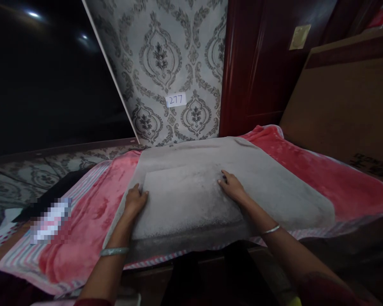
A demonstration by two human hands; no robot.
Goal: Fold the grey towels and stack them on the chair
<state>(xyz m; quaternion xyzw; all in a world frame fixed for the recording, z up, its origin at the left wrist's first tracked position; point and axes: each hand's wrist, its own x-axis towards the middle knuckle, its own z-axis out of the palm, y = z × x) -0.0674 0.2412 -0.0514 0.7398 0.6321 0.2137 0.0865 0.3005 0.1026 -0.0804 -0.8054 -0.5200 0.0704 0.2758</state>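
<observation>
A folded light-grey plush cloth (185, 199) lies as a rectangle on a larger grey plush cloth (284, 195), which is spread out beneath it. My left hand (135, 200) rests at the left edge of the folded piece, thumb apart from the fingers. At its upper right edge, my right hand (231, 185) touches the surface with fingers stretched forward and thumb apart. Neither hand grips anything that I can see. Under the grey cloths lies a red and pink blanket (95, 221) with a striped border.
A large dark screen (51, 76) stands at the left. Behind are patterned wallpaper (161, 55) with a paper label (176, 99) reading 277, and a dark red wooden panel (258, 63). A big cardboard box (347, 97) stands at the right. A blurred-out patch covers something at the left.
</observation>
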